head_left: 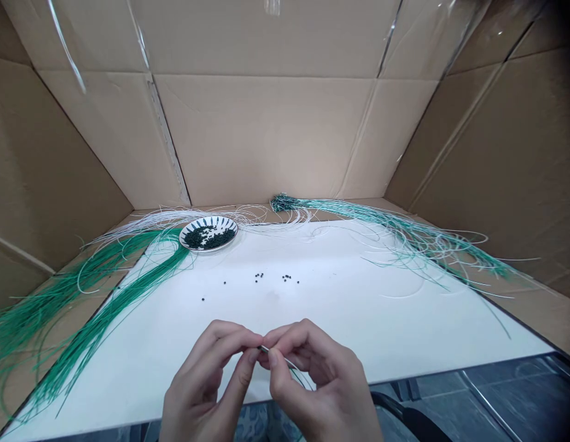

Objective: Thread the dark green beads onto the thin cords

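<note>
White and thin, a strand (291, 364) runs between my fingertips, over by the worktop's (322, 307) near edge. Left hand (195, 383) pinching, thumb against forefinger; right hand (338, 374) gripping the same strand just beside it, other fingers curled in. There's a dark speck right at the pinch, too small for me to name from here, and the fingers cover part of the strand. Farther in, tiny dark beads (287, 278) lie scattered mid-worktop, dots on smooth white. Near the far left corner I've a shallow dish (211, 219), rim striped dark, holding plenty more dark grains (223, 238). Green strands (128, 291), fine and straight, spill across the left edge, upper ends running up to the dish. Wiry white strands (160, 216) loop behind it. Over by the far edge, a green-and-white bundle (359, 210) with a dark, knobbly head (281, 202) fans out toward the right edge. Creased cardboard walls (266, 135) rise beyond, taped at the seams.
</note>
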